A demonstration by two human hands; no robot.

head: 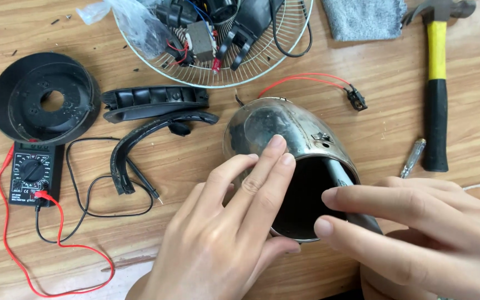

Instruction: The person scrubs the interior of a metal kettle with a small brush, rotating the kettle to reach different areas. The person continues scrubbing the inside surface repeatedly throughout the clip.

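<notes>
Two hands, left [223, 222] and right [418, 228], fingers spread on one metal pot [295, 144], one hammer [437, 83], one multimeter [31, 172]

A black round base [44, 99] is sitting at the bench's [395, 128] far left, with a black multimeter [33, 173] lying just below it, its red lead [56, 253] and black lead [93, 191] looping across the wood. Two curved black plastic pieces [154, 103] are lying beside them. A wire fan guard [218, 44] is holding loose electrical parts and a clear bag [134, 22]. A grey cloth [362, 18], a yellow-handled hammer [435, 83] and a small screwdriver [412, 158] are lying at the right
</notes>
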